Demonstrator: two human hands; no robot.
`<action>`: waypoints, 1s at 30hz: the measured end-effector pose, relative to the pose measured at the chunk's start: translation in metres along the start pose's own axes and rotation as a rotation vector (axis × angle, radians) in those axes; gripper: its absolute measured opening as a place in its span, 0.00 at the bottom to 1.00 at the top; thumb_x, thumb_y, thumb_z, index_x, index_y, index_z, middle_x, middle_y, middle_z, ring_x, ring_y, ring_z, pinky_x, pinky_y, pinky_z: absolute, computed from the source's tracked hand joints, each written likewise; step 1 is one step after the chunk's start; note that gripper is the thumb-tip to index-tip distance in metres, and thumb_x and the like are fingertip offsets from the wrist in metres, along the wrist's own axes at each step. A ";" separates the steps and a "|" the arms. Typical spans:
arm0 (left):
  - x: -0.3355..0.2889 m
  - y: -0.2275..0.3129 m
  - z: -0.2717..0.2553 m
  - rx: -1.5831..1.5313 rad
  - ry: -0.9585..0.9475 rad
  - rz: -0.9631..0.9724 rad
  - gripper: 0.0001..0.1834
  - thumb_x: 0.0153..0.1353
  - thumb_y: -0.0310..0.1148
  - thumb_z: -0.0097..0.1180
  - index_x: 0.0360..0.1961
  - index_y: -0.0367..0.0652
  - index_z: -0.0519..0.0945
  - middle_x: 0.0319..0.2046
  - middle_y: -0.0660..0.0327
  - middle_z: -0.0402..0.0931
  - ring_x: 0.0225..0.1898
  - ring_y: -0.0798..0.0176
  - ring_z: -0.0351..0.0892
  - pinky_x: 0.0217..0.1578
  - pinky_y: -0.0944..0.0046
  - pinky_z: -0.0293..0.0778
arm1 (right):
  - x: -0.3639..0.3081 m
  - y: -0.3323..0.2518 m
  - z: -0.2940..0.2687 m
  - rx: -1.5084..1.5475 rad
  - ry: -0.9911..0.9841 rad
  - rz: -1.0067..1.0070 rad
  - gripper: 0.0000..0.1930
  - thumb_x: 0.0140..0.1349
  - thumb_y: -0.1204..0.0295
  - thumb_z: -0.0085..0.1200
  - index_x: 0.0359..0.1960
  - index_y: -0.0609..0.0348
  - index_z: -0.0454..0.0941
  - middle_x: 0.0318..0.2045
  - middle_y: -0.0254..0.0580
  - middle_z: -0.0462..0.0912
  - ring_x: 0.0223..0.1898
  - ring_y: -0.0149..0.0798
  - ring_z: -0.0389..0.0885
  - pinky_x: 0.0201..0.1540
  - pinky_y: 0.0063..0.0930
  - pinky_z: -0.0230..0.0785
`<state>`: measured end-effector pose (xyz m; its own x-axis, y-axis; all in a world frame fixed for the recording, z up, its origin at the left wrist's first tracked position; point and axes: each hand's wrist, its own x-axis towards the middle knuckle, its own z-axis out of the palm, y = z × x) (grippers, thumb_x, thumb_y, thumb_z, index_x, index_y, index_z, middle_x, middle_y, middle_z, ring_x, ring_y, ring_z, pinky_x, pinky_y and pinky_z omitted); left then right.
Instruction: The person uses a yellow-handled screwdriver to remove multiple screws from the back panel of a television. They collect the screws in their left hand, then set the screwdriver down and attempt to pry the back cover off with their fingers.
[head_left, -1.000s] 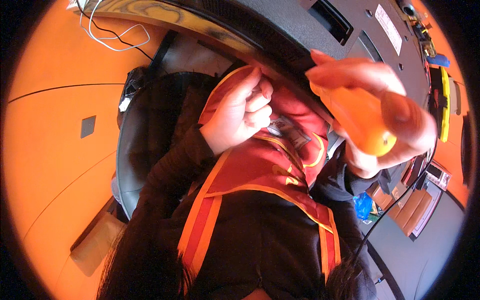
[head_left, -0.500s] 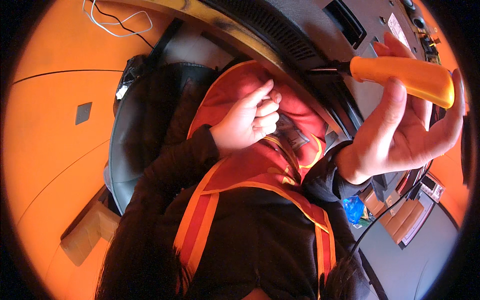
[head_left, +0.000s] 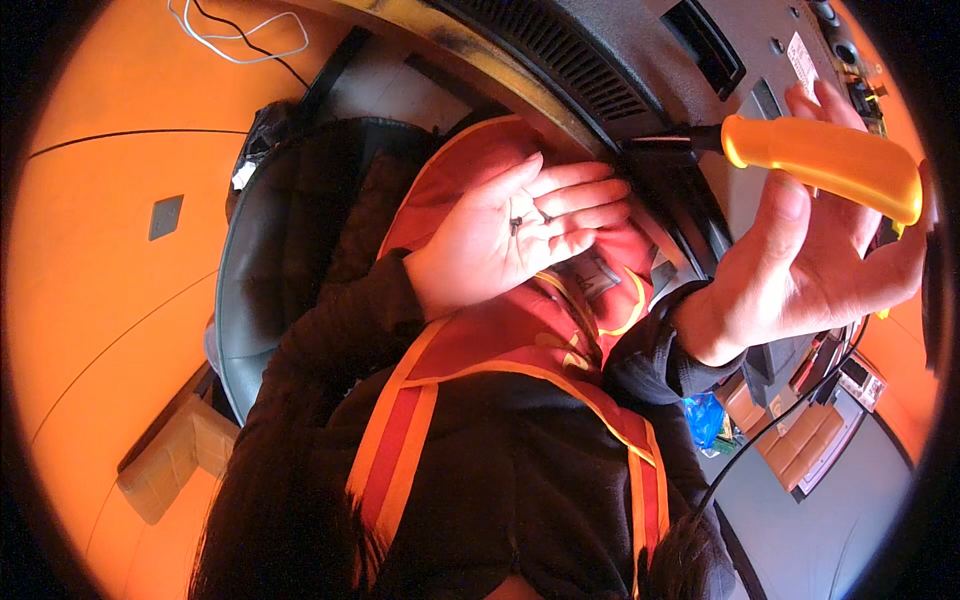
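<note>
My left hand point(head_left: 480, 240) is turned palm up with its fingers stretched out. Small dark screws point(head_left: 516, 226) lie loose on that palm. A screwdriver with a yellow-orange handle point(head_left: 815, 158) and a dark shaft is held by my right hand point(head_left: 780, 265), thumb on the near side and fingers behind. Its shaft reaches left to the near edge of a large dark plastic casing point(head_left: 655, 75) with vent slots, looking like the back of a screen. Whether the tip sits on a screw there is too dark to tell.
A dark padded chair point(head_left: 270, 230) stands at left, in front of an orange wall point(head_left: 110, 250) with a socket plate point(head_left: 166, 216). Pale and black cables point(head_left: 235, 50) hang at the top left. Brown boxes point(head_left: 805, 440) and a blue bag point(head_left: 705, 418) are at lower right.
My left hand has opened from a loose fist, showing the screws on its palm. The screwdriver has shifted slightly right in my right hand, and its tip remains near the casing's edge.
</note>
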<state>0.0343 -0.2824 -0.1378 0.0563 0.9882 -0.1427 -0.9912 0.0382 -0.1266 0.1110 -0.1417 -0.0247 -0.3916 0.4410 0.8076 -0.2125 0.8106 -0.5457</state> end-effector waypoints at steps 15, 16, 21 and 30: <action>0.001 -0.009 -0.043 -0.258 -0.261 -0.076 0.30 0.67 0.47 0.27 0.64 0.40 0.50 0.66 0.53 0.46 0.67 0.55 0.44 0.64 0.49 0.47 | 0.007 -0.012 0.008 -0.161 -0.077 0.039 0.23 0.60 0.83 0.43 0.56 0.72 0.52 0.38 0.73 0.74 0.39 0.56 0.79 0.39 0.39 0.76; 0.002 -0.008 -0.045 -0.210 -0.229 -0.101 0.30 0.67 0.47 0.27 0.64 0.38 0.50 0.65 0.53 0.46 0.67 0.55 0.45 0.64 0.49 0.47 | 0.007 -0.010 0.008 -0.094 -0.099 0.013 0.23 0.61 0.82 0.43 0.56 0.71 0.52 0.37 0.73 0.74 0.39 0.57 0.78 0.39 0.40 0.76; 0.017 0.016 -0.064 0.045 0.135 -0.243 0.31 0.67 0.46 0.31 0.61 0.31 0.55 0.63 0.50 0.54 0.64 0.55 0.54 0.64 0.54 0.49 | 0.007 -0.007 0.006 -0.052 -0.006 -0.011 0.23 0.59 0.83 0.46 0.56 0.71 0.54 0.37 0.71 0.75 0.39 0.54 0.79 0.40 0.41 0.76; 0.062 0.029 -0.105 0.303 0.163 -0.183 0.34 0.67 0.50 0.28 0.59 0.27 0.57 0.60 0.43 0.57 0.62 0.51 0.57 0.63 0.57 0.50 | 0.004 -0.015 0.006 -0.127 -0.039 0.073 0.22 0.59 0.83 0.44 0.55 0.70 0.54 0.37 0.69 0.75 0.38 0.51 0.79 0.40 0.35 0.75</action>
<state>0.0217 -0.2359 -0.2535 0.2296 0.9254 -0.3015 -0.9520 0.2779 0.1282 0.1075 -0.1541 -0.0147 -0.4367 0.4873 0.7562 -0.0678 0.8204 -0.5678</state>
